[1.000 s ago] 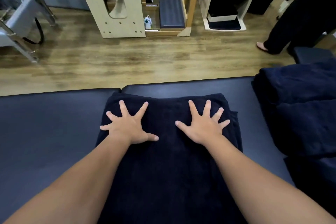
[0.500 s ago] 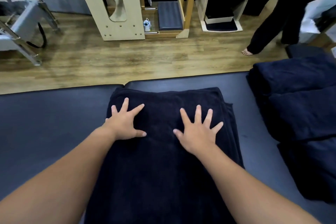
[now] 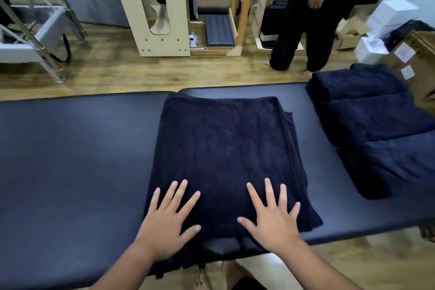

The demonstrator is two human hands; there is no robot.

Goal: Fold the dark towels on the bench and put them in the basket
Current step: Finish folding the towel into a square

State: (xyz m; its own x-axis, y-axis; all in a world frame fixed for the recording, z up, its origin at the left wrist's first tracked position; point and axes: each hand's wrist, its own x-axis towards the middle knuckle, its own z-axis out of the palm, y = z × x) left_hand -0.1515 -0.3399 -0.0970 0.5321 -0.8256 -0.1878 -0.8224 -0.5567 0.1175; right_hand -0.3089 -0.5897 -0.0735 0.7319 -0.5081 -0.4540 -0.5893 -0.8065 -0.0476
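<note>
Both hands have slid back from the far end of the dark towel [image 3: 223, 153] toward the near edge of the bench [image 3: 70, 160] since a second ago. The left hand [image 3: 168, 221] now lies flat on the towel's near left corner, fingers straight and slightly spread, gripping nothing. The right hand [image 3: 273, 219] lies flat on the near right part of the towel in the same way, fingers spread, holding nothing.

The towel is folded into a long rectangle that runs from the bench's far edge to its near edge, about midway along the bench (a lower layer peeks out along its right side). Its near end hangs slightly over the edge.

At the right end of the bench sits a pile of folded dark towels [image 3: 376, 125], apart from the one under the hands. Beyond the far edge, on the wooden floor [image 3: 117, 70], another person [image 3: 306, 19] in black clothing stands barefoot, closer to the bench than before. A pale wooden frame [image 3: 155, 7] stands behind, and cardboard boxes [image 3: 414, 59] lie past the bench's right far corner. No basket is visible.
</note>
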